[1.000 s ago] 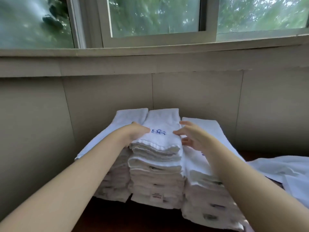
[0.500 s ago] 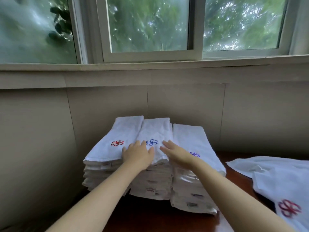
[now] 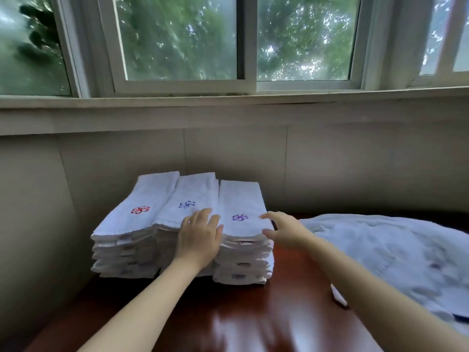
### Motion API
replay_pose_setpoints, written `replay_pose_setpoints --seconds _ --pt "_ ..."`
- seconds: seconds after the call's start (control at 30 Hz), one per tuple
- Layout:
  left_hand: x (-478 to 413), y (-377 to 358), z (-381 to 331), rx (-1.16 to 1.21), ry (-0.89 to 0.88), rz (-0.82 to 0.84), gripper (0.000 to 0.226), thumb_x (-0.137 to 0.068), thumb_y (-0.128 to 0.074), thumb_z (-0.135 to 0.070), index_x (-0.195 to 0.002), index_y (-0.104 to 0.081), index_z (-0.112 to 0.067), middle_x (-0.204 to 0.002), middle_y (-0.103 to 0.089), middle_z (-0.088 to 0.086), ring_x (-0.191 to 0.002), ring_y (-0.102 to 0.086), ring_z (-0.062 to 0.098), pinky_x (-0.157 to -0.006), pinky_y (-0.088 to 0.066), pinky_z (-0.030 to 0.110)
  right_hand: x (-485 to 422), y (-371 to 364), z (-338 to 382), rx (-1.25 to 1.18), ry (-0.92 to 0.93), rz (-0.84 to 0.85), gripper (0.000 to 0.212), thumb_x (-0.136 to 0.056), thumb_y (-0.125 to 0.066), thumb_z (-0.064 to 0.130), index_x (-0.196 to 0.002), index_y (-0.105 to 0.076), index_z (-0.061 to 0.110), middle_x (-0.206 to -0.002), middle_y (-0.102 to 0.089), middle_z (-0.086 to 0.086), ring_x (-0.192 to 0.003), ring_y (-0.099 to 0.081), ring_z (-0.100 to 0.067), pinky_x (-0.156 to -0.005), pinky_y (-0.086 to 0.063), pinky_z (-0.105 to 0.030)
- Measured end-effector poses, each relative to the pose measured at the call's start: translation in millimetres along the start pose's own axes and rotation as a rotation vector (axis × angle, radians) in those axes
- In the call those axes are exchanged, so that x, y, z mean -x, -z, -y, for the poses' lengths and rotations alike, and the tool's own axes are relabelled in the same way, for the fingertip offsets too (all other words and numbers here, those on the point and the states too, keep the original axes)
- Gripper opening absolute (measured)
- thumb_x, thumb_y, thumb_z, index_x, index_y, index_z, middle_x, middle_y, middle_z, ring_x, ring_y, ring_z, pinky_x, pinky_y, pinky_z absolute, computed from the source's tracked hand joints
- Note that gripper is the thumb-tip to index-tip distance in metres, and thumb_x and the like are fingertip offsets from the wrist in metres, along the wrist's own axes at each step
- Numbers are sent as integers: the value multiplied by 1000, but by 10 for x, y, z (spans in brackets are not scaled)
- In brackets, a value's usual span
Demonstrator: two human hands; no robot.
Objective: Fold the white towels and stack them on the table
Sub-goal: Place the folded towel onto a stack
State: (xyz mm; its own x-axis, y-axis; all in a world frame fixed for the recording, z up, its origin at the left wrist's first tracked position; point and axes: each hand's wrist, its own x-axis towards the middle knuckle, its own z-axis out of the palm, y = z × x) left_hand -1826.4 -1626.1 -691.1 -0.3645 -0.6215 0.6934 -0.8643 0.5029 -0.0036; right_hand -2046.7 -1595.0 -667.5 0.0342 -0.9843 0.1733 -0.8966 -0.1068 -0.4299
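Three stacks of folded white towels stand side by side against the wall on the dark wooden table point(image 3: 253, 323). The left stack point(image 3: 134, 222) shows a red flower mark, the middle stack point(image 3: 193, 196) a blue one, the right stack point(image 3: 241, 204) a purple one. My left hand point(image 3: 200, 237) lies flat with straight fingers on the front of the middle stack, at the seam with the right stack. My right hand point(image 3: 284, 229) is spread at the right stack's front right corner, fingers loose, holding nothing.
A heap of unfolded white towels point(image 3: 385, 257) lies on the table's right side. A beige wall panel point(image 3: 228, 161) and window sill run right behind the stacks. Another wall stands close on the left.
Both hands have shifted right: the left from the middle stack's top to its right edge, the right to the right stack's outer corner. My view has pulled back and turned right.
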Motion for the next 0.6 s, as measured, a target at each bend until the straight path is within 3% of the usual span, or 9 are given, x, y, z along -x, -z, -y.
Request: replay_pose_setpoints --seconds 0.13,0.2,0.27,0.33,0.43,0.5,0.6 --pt "11 -127 -598 104 -215 -88 13 -79 -61 -13 -78 -71 -5 -88 -68 13 -73 -66 32 -61 -54 38 487 207 -925 177 -317 -185 46 -89 -50 28 -135 -46 23 -134 -52 -5 -121 -48 -24 -97 -41 -35" --pt "40 -275 -963 189 -314 -42 19 -82 -54 -16 -78 -70 -6 -84 -65 10 -70 -64 30 -61 -54 35 813 214 -1363 372 -486 -69 54 -86 -52 36 -138 -40 29 -142 -42 -3 -133 -35 -26 -104 -32 -43" --pt "104 -490 -1375 247 -384 148 20 -85 -55 -16 -98 -68 -9 -103 -63 9 -87 -62 29 -75 -52 36 1112 106 -1673 416 -536 100 63 -84 -54 38 -142 -30 32 -154 -20 -1 -144 -10 -28 -112 -14 -55" --pt "216 -757 -1760 285 -330 419 37 -92 -48 -24 -128 -53 -15 -134 -47 4 -119 -49 24 -97 -42 34 1314 -56 -1819 421 -505 75 60 -84 -55 28 -140 -31 32 -157 -9 3 -145 -1 -25 -113 -5 -57" --pt "403 -1044 -2243 465 -162 713 50 -91 -51 -28 -138 -39 -18 -142 -40 0 -131 -39 20 -105 -35 33 1405 -247 -1796 478 -494 -177 48 -85 -44 12 -129 -45 29 -149 -29 1 -141 -19 -21 -115 -8 -50" --pt "480 -1147 -2433 499 -96 723 44 -92 -50 -26 -134 -41 -18 -137 -42 2 -125 -44 23 -99 -39 35 1420 -349 -1745 481 -484 -293 44 -83 -44 10 -123 -53 27 -139 -43 -2 -135 -31 -23 -113 -10 -49" --pt "466 -1184 -2477 476 -5 645 27 -89 -48 -19 -115 -51 -15 -122 -47 4 -110 -49 24 -86 -44 37 1452 -416 -1766 434 -420 -375 36 -69 -59 3 -102 -67 16 -113 -61 -10 -116 -53 -32 -108 -23 -55"
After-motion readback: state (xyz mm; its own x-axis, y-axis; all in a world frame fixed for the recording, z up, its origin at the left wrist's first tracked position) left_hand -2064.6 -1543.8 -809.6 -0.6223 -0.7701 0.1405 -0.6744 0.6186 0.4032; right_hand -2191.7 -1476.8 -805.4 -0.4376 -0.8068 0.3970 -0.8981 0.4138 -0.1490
